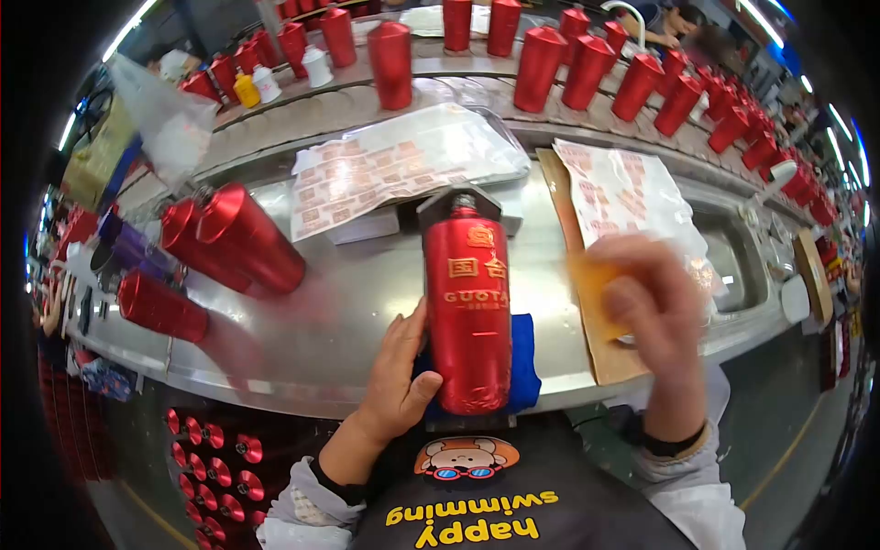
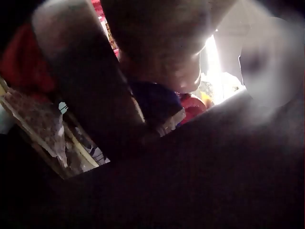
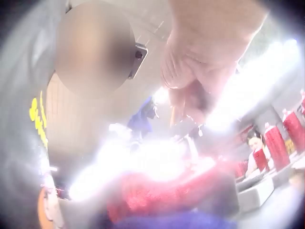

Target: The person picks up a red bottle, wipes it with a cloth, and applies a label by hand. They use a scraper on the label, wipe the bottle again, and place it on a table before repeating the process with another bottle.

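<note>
A red bottle with gold lettering lies at the centre of the metal table in the head view, its neck pointing away, with blue cloth beneath. My left hand rests against its left side, fingers fairly straight and thumb near the bottle's lower edge. To the right of the bottle, my right hand is blurred and pinches a yellow-orange piece, apart from the bottle. The left wrist view is mostly dark. In the right wrist view, my hand hangs above a blurred red bottle.
Several red bottles lean at the left. Printed sheets lie on a tray behind the bottle, and more on a brown board at the right, beside a sink. A row of red bottles lines the back conveyor.
</note>
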`<state>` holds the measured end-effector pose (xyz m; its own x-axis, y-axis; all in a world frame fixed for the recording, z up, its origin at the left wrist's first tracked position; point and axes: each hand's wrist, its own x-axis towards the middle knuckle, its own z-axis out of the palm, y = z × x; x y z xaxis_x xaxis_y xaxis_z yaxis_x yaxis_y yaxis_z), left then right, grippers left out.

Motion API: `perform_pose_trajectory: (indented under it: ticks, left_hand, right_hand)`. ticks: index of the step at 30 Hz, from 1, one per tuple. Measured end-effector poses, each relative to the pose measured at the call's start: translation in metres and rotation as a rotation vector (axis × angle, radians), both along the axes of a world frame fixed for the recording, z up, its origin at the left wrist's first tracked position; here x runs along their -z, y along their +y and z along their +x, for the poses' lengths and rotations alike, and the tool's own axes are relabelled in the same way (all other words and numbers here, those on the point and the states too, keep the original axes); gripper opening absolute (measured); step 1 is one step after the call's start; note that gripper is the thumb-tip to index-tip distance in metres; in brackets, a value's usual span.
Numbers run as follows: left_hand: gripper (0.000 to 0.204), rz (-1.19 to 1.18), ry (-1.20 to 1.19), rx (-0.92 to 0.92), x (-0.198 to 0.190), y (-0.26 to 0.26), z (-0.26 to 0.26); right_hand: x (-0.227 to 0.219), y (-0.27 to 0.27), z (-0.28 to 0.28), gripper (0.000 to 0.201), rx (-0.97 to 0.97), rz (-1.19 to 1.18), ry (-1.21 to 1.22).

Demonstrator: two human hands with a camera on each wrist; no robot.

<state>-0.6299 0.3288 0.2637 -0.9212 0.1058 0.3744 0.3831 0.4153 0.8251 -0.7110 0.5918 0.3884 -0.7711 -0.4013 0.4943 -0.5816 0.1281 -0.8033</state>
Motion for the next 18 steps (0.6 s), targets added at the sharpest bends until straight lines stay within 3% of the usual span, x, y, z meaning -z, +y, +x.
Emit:
perform_pose_trajectory:
  ticks: [1, 2, 4, 6, 7, 9, 10, 12, 15, 18]
  left_hand:
    - [0.085, 0.046, -0.039, 0.010, 0.002, -0.001, 0.000]
    - [0.085, 0.054, -0.058, 0.021, 0.002, -0.001, -0.001]
    - [0.085, 0.073, -0.015, -0.014, 0.007, 0.000, 0.000]
    - [0.085, 0.077, 0.023, -0.029, 0.009, 0.001, -0.003]
    - [0.085, 0.070, 0.035, -0.033, 0.008, 0.001, -0.003]
    - [0.084, 0.049, 0.049, -0.036, 0.007, 0.002, -0.003]
    - [0.084, 0.033, 0.052, -0.036, 0.007, 0.001, -0.003]
    - [0.084, 0.018, 0.046, -0.045, 0.006, -0.001, -0.002]
    - [0.083, 0.032, 0.038, -0.013, 0.004, -0.005, -0.005]
    - [0.079, -0.024, 0.041, -0.011, 0.006, -0.010, -0.007]
  right_hand:
    - [-0.014, 0.005, -0.009, 0.020, 0.104, -0.069, 0.101]
    - [-0.030, 0.021, -0.023, 0.023, 0.304, 0.042, 0.193]
    - [-0.076, 0.012, -0.061, 0.028, 0.303, 0.031, 0.542]
    - [-0.091, 0.006, -0.102, 0.036, 0.227, 0.154, 0.532]
    - [-0.085, -0.006, -0.124, 0.041, 0.253, 0.260, 0.494]
    - [-0.063, -0.039, -0.170, 0.041, 0.172, 0.685, 0.672]
    - [-0.037, -0.056, -0.196, 0.034, 0.052, 0.720, 0.675]
    - [-0.008, -0.098, -0.220, 0.029, -0.070, 0.915, 0.421]
    - [0.042, -0.144, -0.269, 0.065, -0.248, 1.075, 0.459]
    - [0.052, -0.186, -0.274, 0.074, -0.270, 1.325, 0.448]
